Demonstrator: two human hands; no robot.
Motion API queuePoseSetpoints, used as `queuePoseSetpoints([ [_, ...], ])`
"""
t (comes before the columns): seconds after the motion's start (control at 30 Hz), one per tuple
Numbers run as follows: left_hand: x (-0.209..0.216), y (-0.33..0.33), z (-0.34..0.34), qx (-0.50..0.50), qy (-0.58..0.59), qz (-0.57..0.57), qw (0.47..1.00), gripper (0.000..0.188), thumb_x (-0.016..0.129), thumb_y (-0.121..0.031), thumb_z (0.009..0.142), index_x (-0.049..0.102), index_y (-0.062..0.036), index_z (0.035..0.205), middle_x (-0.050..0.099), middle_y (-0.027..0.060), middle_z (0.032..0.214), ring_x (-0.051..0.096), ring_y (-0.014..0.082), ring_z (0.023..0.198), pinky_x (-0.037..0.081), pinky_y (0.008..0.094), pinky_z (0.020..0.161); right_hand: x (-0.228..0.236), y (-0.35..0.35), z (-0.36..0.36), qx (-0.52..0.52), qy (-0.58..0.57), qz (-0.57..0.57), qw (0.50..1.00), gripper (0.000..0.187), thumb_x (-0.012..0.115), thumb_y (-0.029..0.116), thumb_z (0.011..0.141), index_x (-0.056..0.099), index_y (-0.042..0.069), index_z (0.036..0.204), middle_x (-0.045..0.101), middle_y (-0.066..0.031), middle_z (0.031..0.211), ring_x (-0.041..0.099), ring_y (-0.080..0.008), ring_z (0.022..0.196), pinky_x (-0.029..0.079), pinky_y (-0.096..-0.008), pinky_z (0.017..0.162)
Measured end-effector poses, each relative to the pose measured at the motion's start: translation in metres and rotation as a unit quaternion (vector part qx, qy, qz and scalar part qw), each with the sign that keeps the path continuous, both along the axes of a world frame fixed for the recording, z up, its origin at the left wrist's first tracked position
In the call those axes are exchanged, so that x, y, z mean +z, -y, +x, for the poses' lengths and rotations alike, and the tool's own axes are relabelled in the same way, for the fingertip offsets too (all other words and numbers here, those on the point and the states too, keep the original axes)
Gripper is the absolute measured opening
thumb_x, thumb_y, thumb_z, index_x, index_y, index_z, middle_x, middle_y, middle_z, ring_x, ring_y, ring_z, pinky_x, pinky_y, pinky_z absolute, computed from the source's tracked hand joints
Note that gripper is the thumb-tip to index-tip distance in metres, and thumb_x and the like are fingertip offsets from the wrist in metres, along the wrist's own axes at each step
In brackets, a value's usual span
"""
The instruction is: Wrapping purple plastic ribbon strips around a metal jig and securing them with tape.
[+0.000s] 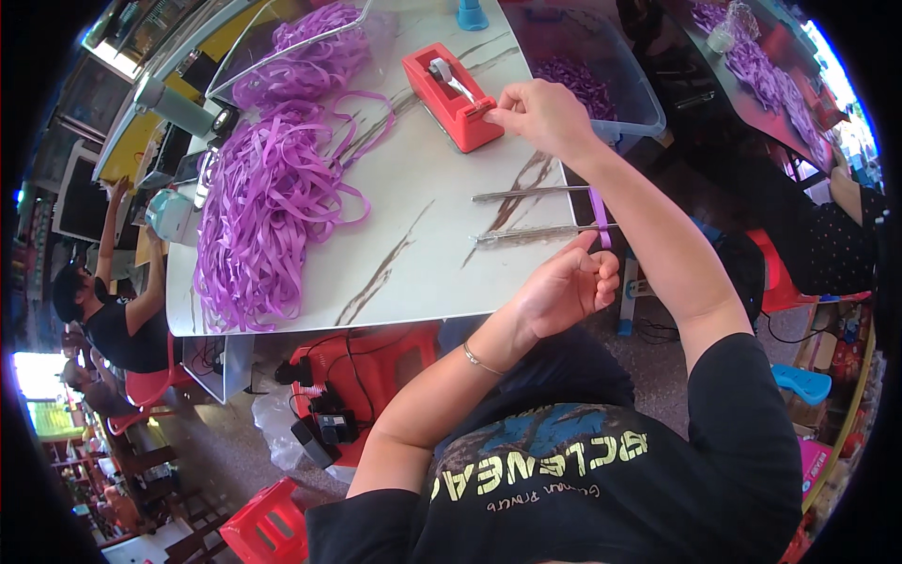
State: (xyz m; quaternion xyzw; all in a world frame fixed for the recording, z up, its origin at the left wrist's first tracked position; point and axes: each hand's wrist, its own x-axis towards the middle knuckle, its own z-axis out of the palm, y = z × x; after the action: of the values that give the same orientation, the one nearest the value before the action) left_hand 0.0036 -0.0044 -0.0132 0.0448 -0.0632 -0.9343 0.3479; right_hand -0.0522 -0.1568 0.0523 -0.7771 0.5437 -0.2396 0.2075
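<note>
My right hand [550, 115] is at the front end of a red tape dispenser [462, 120], thumb and forefinger pinched at its cutting edge. The white strip of tape [453, 81] runs from the roll toward those fingertips. My left hand [570, 287] is raised by the table's near right edge, its fingers curled; whatever they hold is hidden. Just above it, two thin metal rods [528, 195] stick out over the tabletop, side by side. A short purple ribbon [599, 216] spans the rods at their right ends, close to my left thumb.
A big tangled heap of purple ribbon [272, 207] covers the left part of the marbled table [404, 273]. Beyond it stands a clear bin [246, 66] of more ribbon. Another clear tub [644, 99] holds purple pieces beyond my right hand. A person [122, 315] works at the far left.
</note>
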Motion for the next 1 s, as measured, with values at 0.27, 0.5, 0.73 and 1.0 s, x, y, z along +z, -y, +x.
queuePoseSetpoints([
  [0.27, 0.000, -0.002, -0.002, -0.006, 0.012, 0.007, 1.000, 0.029, 0.045, -0.009, 0.082, 0.034, -0.0159, 0.108, 0.044, 0.0028, 0.078, 0.044, 0.0140, 0.070, 0.040, 0.0259, 0.065, -0.011, 0.002, -0.064, 0.110, 0.172, 0.181, 0.962, 0.014, 0.063, 0.016, 0.081, 0.060, 0.003, 0.076, 0.052, 0.0039, 0.061, 0.047, -0.0027, 0.055, 0.037, -0.0175, 0.052],
  [0.5, 0.005, 0.000, -0.001, 0.000, 0.023, -0.002, 1.000, 0.038, 0.046, -0.009, 0.082, 0.032, -0.0159, 0.116, 0.043, 0.0023, 0.077, 0.044, 0.0133, 0.068, 0.040, 0.0257, 0.065, 0.013, -0.025, -0.111, 0.213, 0.038, 0.312, 0.925, 0.019, 0.063, 0.022, 0.080, 0.059, 0.004, 0.074, 0.050, 0.0027, 0.059, 0.044, -0.0050, 0.055, 0.035, -0.0225, 0.052],
  [0.73, 0.009, -0.001, 0.000, 0.003, 0.036, -0.008, 0.999, 0.038, 0.046, -0.009, 0.081, 0.031, -0.0138, 0.116, 0.043, 0.0021, 0.077, 0.044, 0.0129, 0.068, 0.041, 0.0259, 0.066, 0.014, -0.033, -0.113, 0.232, -0.061, 0.310, 0.920, 0.018, 0.061, 0.020, 0.080, 0.059, 0.003, 0.073, 0.050, -0.0001, 0.058, 0.046, -0.0079, 0.054, 0.037, -0.0238, 0.052],
  [1.0, 0.007, 0.000, 0.000, 0.002, 0.029, -0.020, 0.999, 0.034, 0.048, -0.010, 0.082, 0.034, -0.0136, 0.112, 0.042, 0.0016, 0.076, 0.043, 0.0123, 0.068, 0.041, 0.0255, 0.066, 0.027, -0.042, -0.099, 0.188, -0.255, 0.181, 0.931, 0.027, 0.064, 0.034, 0.074, 0.064, 0.008, 0.076, 0.060, -0.0057, 0.066, 0.059, -0.0205, 0.063, 0.043, -0.0338, 0.057],
])
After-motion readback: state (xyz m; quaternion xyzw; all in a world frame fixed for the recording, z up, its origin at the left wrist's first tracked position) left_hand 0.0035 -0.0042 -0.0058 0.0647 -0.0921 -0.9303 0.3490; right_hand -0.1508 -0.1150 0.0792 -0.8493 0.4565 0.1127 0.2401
